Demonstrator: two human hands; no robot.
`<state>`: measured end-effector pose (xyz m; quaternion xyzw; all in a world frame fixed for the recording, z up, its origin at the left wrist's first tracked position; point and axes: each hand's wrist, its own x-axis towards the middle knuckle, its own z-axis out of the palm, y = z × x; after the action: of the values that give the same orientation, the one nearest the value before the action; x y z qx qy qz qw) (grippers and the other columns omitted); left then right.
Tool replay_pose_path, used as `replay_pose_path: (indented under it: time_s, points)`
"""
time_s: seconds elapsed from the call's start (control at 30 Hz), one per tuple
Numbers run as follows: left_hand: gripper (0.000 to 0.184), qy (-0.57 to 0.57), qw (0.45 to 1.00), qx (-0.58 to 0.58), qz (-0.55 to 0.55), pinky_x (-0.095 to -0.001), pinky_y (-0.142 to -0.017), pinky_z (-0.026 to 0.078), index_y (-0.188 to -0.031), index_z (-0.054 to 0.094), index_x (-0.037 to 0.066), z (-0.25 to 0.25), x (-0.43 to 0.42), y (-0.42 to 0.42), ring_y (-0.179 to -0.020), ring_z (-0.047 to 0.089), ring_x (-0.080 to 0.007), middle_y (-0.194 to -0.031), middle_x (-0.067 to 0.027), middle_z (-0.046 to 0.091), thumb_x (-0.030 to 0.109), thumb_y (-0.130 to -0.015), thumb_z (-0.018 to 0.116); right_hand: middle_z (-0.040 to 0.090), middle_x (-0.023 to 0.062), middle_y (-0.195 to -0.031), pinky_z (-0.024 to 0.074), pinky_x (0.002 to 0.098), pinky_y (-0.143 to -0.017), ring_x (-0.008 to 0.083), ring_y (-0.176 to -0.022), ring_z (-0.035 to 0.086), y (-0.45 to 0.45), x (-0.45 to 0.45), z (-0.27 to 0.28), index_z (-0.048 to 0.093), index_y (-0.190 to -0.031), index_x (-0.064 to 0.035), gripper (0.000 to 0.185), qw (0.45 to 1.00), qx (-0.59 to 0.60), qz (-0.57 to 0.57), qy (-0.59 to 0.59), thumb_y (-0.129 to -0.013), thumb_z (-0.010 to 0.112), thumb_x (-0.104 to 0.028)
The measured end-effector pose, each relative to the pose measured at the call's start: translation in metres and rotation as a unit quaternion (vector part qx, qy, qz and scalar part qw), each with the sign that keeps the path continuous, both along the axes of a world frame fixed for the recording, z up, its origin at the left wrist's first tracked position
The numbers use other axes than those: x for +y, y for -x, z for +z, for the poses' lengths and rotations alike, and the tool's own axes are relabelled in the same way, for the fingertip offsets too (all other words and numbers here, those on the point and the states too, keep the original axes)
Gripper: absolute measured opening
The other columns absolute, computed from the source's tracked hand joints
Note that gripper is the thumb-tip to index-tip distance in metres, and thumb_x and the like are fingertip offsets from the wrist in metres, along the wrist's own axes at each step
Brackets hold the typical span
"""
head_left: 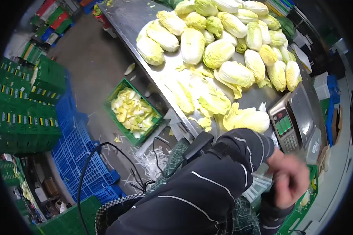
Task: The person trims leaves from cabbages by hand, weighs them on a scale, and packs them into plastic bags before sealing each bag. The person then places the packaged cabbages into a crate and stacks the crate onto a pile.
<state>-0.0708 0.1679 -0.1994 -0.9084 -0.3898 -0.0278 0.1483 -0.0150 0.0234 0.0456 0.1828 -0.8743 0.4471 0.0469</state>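
Observation:
My left hand (277, 158) reaches across from a dark striped sleeve and meets my right hand (288, 190) at the lower right, beside the scale. They overlap and motion smears the fingers, so their grip and anything between them cannot be made out. A trimmed Chinese cabbage (249, 120) lies on the metal table (164, 84), just beyond my left forearm. Loose yellow-green leaves (213, 100) spread to its left. Many whole cabbages (192, 45) are heaped farther back.
A digital scale (285, 127) stands at the table's right. Below the table's left edge, a green crate (157, 123) holds leaf scraps. Another green crate (312, 188) is at lower right. Blue crates (76, 152) and stacked green crates (25, 123) stand left. A black cable (84, 168) loops nearby.

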Motion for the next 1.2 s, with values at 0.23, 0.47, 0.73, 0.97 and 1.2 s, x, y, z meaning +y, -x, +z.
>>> replay_pose_path:
  time_s: [0.23, 0.47, 0.73, 0.97, 1.2]
  points:
    - [0.006, 0.124, 0.986, -0.044, 0.102, -0.0389, -0.054, 0.046, -0.073, 0.066, 0.013, -0.039, -0.013, -0.003, -0.068, 0.064, -0.0211, -0.067, -0.0021, 0.064, 0.017, -0.069, 0.062, 0.051, 0.0244, -0.121, 0.0439, 0.0403, -0.09, 0.0382, -0.103, 0.056, 0.053, -0.055, -0.003, 0.059, -0.115, -0.0024, 0.048, 0.955, -0.18, 0.186, -0.146, -0.072, 0.059, -0.023]
    - [0.009, 0.115, 0.983, -0.08, 0.121, -0.0392, -0.055, 0.046, -0.074, 0.066, 0.012, -0.032, -0.019, -0.007, -0.068, 0.064, -0.0229, -0.067, -0.0036, 0.064, 0.018, -0.067, 0.063, 0.048, 0.0318, -0.12, 0.0492, 0.0411, -0.073, 0.0382, -0.083, 0.06, 0.023, -0.052, -0.02, 0.068, -0.103, -0.0049, 0.04, 0.987, 0.025, 0.114, -0.111, -0.073, 0.063, -0.029]
    - [0.014, 0.113, 0.978, -0.098, 0.144, -0.0396, -0.056, 0.046, -0.075, 0.066, 0.01, -0.03, -0.027, -0.007, -0.068, 0.063, -0.0249, -0.067, -0.0054, 0.064, 0.019, -0.064, 0.064, 0.054, 0.031, -0.113, 0.0497, 0.0412, -0.081, 0.0405, -0.092, 0.061, 0.008, -0.051, -0.037, 0.069, -0.097, -0.0032, 0.035, 0.994, 0.068, 0.044, -0.071, -0.076, 0.056, -0.029]
    - [0.017, 0.01, 0.981, -0.179, 0.071, -0.0399, -0.057, 0.046, -0.075, 0.066, 0.009, 0.019, -0.056, -0.029, -0.068, 0.062, -0.0267, -0.068, -0.0069, 0.064, 0.019, -0.062, 0.065, 0.053, 0.0266, -0.119, 0.0498, 0.0405, -0.082, 0.0357, -0.094, 0.063, 0.02, -0.008, -0.002, 0.062, -0.106, -0.0034, 0.036, 0.98, 0.099, -0.002, -0.17, -0.072, 0.063, -0.018]
    - [0.027, 0.231, 0.711, -0.656, -0.105, -0.0393, -0.061, 0.046, -0.079, 0.061, 0.004, 0.156, -0.108, -0.128, -0.068, 0.06, -0.0269, -0.07, -0.0105, 0.059, 0.025, -0.064, 0.07, 0.049, 0.0114, -0.13, 0.0528, 0.0373, -0.075, 0.0336, -0.102, 0.059, 0.083, 0.215, 0.111, 0.056, -0.112, -0.0136, 0.039, 0.706, 0.255, -0.139, -0.646, -0.075, 0.064, -0.007]
